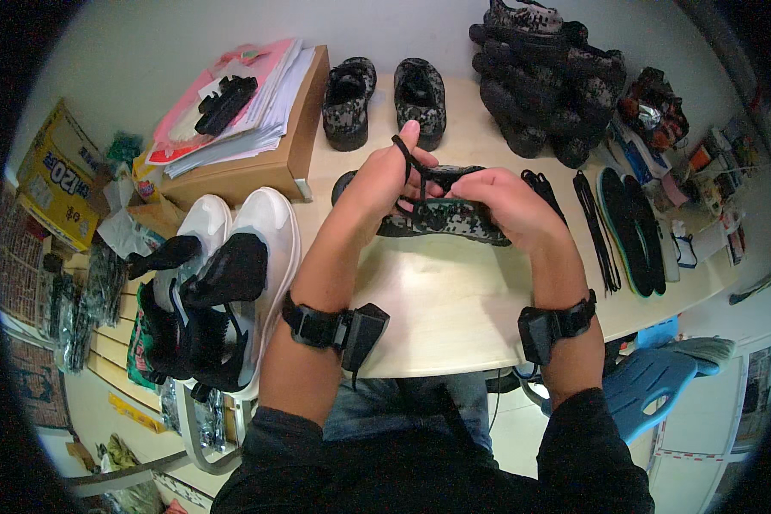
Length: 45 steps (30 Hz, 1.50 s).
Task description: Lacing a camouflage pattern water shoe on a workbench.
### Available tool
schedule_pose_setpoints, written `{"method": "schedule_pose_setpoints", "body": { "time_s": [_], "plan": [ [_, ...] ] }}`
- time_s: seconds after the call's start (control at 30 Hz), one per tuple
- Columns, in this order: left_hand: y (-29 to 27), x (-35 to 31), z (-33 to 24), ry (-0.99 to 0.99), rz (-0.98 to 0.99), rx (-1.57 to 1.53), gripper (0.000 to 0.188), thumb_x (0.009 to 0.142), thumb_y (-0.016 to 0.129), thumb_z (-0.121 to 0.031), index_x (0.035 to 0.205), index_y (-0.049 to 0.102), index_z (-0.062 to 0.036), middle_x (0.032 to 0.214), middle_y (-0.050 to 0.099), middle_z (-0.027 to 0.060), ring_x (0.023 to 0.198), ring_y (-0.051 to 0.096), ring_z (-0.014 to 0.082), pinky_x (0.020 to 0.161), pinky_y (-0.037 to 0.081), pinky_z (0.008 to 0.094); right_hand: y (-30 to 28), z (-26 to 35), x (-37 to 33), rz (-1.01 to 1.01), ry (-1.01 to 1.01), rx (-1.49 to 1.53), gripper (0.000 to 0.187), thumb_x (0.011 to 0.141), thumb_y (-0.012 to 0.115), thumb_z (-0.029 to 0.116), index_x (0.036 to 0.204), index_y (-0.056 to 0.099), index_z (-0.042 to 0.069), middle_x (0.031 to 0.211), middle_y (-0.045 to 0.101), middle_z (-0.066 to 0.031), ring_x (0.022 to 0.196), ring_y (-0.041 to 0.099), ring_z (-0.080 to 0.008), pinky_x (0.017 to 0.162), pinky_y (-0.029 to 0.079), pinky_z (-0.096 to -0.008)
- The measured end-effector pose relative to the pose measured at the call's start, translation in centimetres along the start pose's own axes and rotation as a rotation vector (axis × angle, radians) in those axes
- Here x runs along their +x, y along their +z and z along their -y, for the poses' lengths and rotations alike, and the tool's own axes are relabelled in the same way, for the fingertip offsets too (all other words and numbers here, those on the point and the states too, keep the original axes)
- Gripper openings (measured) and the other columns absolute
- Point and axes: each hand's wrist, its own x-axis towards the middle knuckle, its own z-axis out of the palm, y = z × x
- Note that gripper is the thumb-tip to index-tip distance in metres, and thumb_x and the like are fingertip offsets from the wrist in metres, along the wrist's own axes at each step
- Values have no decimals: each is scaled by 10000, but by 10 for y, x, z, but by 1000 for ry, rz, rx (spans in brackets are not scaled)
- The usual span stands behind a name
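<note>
A dark camouflage shoe (463,221) lies crosswise on the table in front of me, under both hands. A black shoelace (422,182) rises from it in a loop beside my left thumb. Thumb raised, my left hand (384,187) is closed on that lace at the left part of the shoe. My right hand (512,204) grips the shoe's upper near its opening; the tips of its fingers are partly hidden. Behind my hands stand two matching shoes, the left one (348,103) and the right one (421,101), heels toward me.
White sneakers (270,227) with black cloth in them stand at left. Behind them, papers (257,111) top a cardboard box (304,137). Camouflage shoes (548,81) are heaped at back right. Black laces (593,223) and insoles (630,231) lie to the right, above a blue stool (660,385).
</note>
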Motion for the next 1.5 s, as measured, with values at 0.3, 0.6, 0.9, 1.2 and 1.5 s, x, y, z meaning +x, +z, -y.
{"method": "schedule_pose_setpoints", "body": {
  "time_s": [0.3,0.6,0.9,1.2,1.5],
  "plan": [
    [-2,2,2,-25,29,-33,679,889,344,-657,1058,544,-30,767,650,163,645,618,177,508,383,240,-10,-4,2,118,-5,-188,124,818,669,144,801,686,22,722,608,28,648,496,-53,581,378,-205],
    [2,0,-2,-33,-16,23,633,894,364,-633,1037,559,-48,764,644,111,573,515,96,497,369,231,-12,13,-13,-190,-317,-270,128,884,580,137,844,614,21,787,620,-30,715,584,-105,677,473,-241],
    [-6,0,5,69,98,66,267,907,517,-181,1116,531,-15,906,631,114,625,519,74,506,386,190,-99,9,-17,-269,-750,967,184,963,462,180,882,532,30,820,537,-70,715,527,-197,693,487,-332],
    [-5,-2,2,-45,139,-322,256,863,490,-122,1106,473,-42,869,602,101,743,587,174,676,517,309,-51,20,-26,-573,-468,-663,167,860,599,177,874,648,17,757,608,-64,653,559,-189,619,461,-310],
    [-8,6,4,-154,200,-382,260,891,507,-297,1040,587,-99,987,649,129,860,624,222,773,504,364,-3,5,-23,-395,-417,-1140,186,849,577,203,918,671,57,855,645,-153,840,612,-355,758,488,-441]
  ]
}}
